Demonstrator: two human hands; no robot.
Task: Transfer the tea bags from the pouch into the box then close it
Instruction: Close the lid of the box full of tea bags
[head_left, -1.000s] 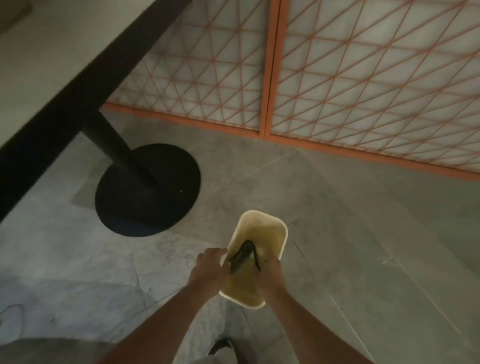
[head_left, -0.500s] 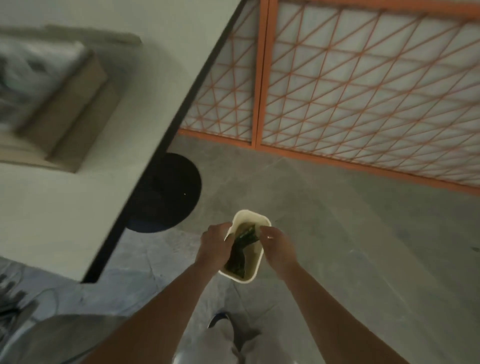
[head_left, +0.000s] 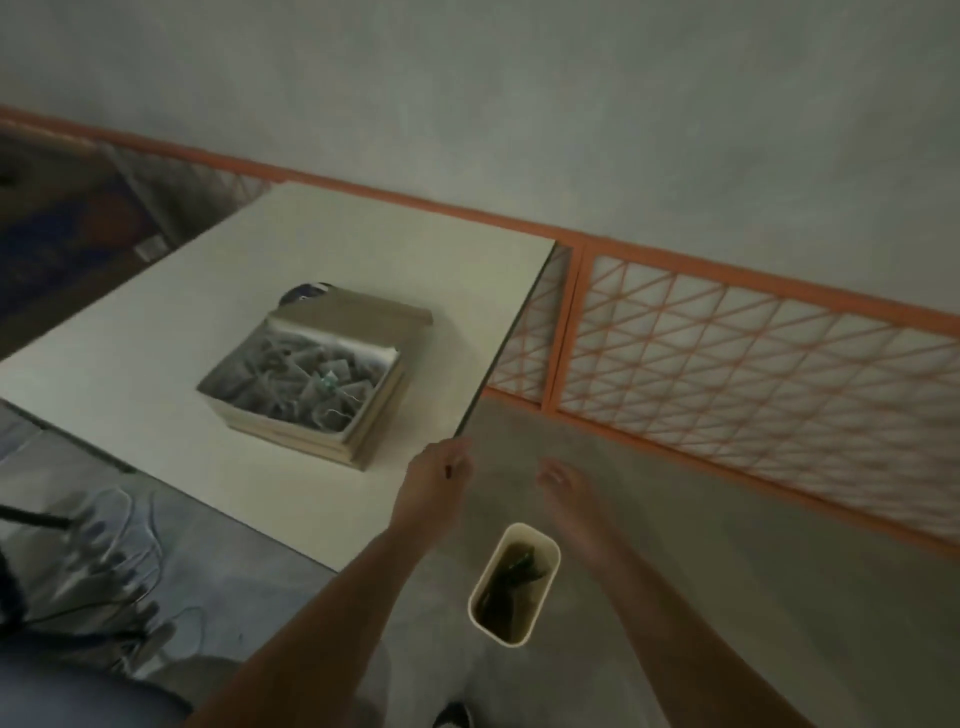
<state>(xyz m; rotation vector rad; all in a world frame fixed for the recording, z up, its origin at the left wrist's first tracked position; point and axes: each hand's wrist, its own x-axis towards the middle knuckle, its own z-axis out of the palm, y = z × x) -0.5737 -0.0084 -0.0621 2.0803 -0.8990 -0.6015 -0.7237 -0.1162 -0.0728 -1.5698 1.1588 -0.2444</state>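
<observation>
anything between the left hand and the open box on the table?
Head view: nothing. Only bare tabletop lies between the left hand and the open box of tea bags; the hand sits at the table's corner edge.

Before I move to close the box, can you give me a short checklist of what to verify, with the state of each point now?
1. Tea bags are inside the box: ok.
2. Box is open and its lid stands up at the far side: ok.
3. Pouch is out of the way: ok, a dark wrapper lies in the bin on the floor.
4. Left hand is free: cannot tell, a small dark thing shows at its fingers.
5. Right hand is free: ok.
6. Nothing sticks over the box rim: cannot tell, the picture is blurred.
</observation>
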